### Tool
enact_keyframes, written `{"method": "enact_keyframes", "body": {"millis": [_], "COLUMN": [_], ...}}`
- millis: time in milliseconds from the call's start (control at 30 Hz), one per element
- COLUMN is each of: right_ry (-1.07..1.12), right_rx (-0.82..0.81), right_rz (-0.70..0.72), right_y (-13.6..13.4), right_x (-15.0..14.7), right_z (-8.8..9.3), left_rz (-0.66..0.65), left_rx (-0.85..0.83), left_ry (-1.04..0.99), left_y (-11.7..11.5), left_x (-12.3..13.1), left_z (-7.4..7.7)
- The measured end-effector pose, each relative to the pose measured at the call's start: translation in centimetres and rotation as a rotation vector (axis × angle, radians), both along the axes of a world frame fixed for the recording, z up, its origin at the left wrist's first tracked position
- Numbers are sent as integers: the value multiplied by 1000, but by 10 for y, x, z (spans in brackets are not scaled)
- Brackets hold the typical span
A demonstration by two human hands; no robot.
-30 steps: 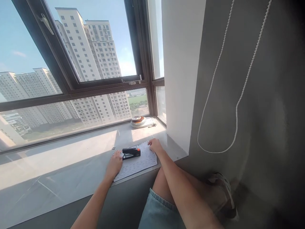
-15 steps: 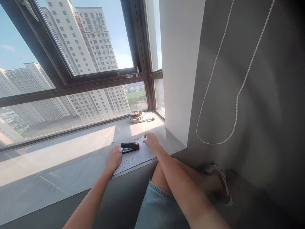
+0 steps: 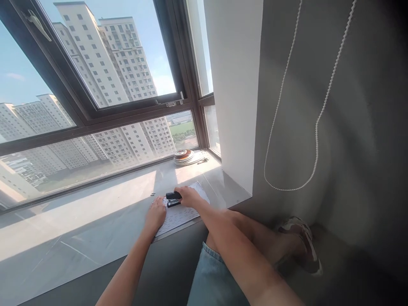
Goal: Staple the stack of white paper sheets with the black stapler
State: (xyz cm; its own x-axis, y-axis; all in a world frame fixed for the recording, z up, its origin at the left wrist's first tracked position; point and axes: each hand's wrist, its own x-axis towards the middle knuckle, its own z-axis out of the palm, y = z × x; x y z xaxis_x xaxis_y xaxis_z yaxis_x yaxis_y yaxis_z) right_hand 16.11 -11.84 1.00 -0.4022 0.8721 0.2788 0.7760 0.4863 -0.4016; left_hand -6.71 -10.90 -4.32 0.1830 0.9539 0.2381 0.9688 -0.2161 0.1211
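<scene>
A black stapler rests on printed sheets of paper near the front edge of the sill. My right hand is closed around the stapler's right end and hides it. The stapler's left end shows, with a gap between its top arm and base. My left hand lies flat on the left edge of the paper, fingers stretched out close to the stapler. Just beyond the left fingertips are small dark strips, perhaps staples.
A stack of round plate-like things stands in the sill's far corner, beside small dark items. The stone sill runs left along the window. A bead chain hangs at the right. My bent leg is below the sill.
My right hand has come left from the paper's right side and taken hold of the stapler. My left hand stays on the paper. The view has shifted slightly.
</scene>
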Motion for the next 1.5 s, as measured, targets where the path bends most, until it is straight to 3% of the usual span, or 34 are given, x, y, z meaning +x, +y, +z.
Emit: {"method": "enact_keyframes", "body": {"millis": [300,667,1033,1500], "right_ry": [55,54,9,-11], "right_rx": [-77,-55,-46,-50], "right_rz": [-88,-52,-61,-154], "right_y": [-1,5,4,3], "right_x": [21,19,19,16], "right_z": [1,-7,-6,-8], "left_rz": [52,-15,-157,-225], "left_rx": [-7,-130,6,105], "left_ry": [48,87,138,87], "left_y": [-7,-55,-103,-135], "left_x": [8,28,33,32], "left_z": [10,-12,-18,-33]}}
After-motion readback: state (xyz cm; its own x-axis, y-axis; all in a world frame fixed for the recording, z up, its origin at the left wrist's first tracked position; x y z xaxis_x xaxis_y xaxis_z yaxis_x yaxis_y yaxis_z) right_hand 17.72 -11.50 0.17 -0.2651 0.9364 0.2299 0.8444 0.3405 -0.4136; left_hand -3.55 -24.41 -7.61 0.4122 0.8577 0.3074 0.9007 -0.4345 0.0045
